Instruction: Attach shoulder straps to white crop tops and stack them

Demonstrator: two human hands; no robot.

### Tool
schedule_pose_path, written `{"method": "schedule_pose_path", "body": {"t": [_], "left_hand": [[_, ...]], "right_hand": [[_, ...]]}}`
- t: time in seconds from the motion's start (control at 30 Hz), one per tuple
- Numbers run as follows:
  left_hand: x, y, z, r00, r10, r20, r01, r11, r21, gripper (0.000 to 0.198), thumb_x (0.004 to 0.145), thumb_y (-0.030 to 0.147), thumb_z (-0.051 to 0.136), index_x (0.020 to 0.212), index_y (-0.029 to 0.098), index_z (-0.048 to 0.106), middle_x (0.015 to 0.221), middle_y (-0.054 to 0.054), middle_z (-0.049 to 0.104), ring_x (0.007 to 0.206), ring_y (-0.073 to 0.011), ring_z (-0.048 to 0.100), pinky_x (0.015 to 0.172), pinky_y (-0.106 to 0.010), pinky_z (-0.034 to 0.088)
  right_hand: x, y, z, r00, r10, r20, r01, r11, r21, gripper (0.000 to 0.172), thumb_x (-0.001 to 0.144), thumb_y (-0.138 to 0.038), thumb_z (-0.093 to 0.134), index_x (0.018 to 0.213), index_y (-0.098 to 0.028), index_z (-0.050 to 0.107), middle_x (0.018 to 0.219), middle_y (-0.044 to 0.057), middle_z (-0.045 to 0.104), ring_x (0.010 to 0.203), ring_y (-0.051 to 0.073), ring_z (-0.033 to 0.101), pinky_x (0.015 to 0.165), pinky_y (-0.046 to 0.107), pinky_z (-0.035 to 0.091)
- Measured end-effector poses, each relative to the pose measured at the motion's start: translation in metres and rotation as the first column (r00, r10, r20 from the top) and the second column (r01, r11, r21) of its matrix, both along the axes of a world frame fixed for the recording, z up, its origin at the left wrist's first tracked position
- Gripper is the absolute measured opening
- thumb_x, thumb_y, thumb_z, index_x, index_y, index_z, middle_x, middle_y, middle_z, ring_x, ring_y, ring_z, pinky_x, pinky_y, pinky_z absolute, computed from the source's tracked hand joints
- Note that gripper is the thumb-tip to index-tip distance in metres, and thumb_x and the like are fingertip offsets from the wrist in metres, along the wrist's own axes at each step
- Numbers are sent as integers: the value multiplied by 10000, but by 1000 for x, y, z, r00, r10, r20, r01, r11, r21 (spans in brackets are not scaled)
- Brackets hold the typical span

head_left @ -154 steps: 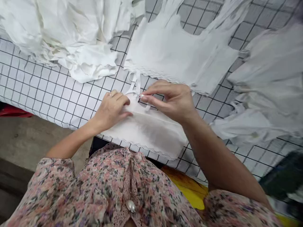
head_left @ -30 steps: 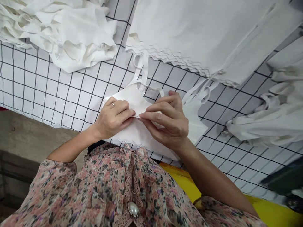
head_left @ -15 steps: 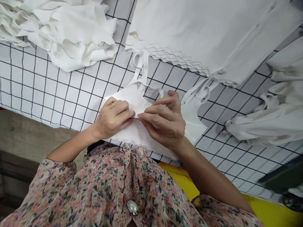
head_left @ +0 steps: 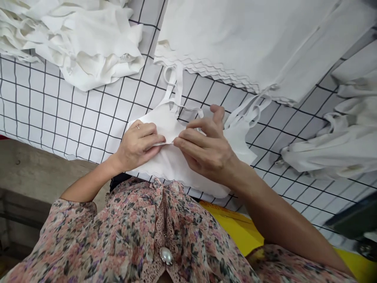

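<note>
A white camisole top (head_left: 160, 118) with thin straps and a scalloped hem lies in front of me on the gridded cloth. My left hand (head_left: 140, 141), with a ring on one finger, is closed on a fold of its fabric. My right hand (head_left: 207, 151) pinches at the same fold from the other side, thumb and forefinger together, with the other fingers partly raised. Between the two sets of fingertips a short raised edge of white cloth shows. Whether anything tiny sits in the right fingertips is hidden.
A stack of flat white garments (head_left: 235, 39) with wavy edges lies beyond the top. A loose white heap (head_left: 97, 43) is at the far left, another pile (head_left: 332, 145) at the right. The black-gridded tablecloth (head_left: 94, 102) covers the table; something yellow (head_left: 235, 228) is below its near edge.
My right hand has moved slightly right and its wrist has turned, the forearm swinging outward. The left hand still grips the fold, which now shows as a longer raised edge.
</note>
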State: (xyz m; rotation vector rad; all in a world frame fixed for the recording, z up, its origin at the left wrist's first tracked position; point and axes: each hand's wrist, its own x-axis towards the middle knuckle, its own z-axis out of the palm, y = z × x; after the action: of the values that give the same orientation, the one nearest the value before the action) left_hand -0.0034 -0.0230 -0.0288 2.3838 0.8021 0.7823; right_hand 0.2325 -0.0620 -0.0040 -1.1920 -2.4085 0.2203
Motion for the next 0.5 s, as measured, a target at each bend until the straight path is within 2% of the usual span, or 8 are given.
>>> {"method": "schedule_pose_path", "body": {"t": [0.13,0.27,0.4,0.5], "left_hand": [[-1,3,0,1000,-1,-16,1,999,-52,98,1073,258,625,1033,219,705,857,8,657,746,-138,598,759,-325,429],[-1,3,-1,1000,20,-18,-21,995,-98,104,1062,229,618,1048,210,720,862,3,650,770,-149,610,776,-328,431],[1,4,1,998,70,8,-68,982,-174,110,1061,270,645,1038,211,734,850,11,643,772,-143,615,753,-306,429],[3,7,2,997,83,4,-81,978,-192,164,1072,325,658,994,205,739,827,23,643,755,-124,616,734,-287,422]], "right_hand": [[-2,17,7,996,77,52,-64,974,-217,367,1064,-106,411,776,-241,595,793,12,627,988,216,598,1150,582,389],[0,33,5,993,118,19,-104,933,-343,413,1080,-130,376,740,-226,590,751,24,589,970,219,549,1118,583,359],[21,57,5,981,178,-74,-192,872,-451,316,1057,-308,557,779,-207,671,754,20,623,966,229,569,1094,638,344],[42,80,11,982,161,-100,-189,837,-514,287,1006,-454,681,830,-233,735,806,22,663,946,217,614,1086,593,423]]}}
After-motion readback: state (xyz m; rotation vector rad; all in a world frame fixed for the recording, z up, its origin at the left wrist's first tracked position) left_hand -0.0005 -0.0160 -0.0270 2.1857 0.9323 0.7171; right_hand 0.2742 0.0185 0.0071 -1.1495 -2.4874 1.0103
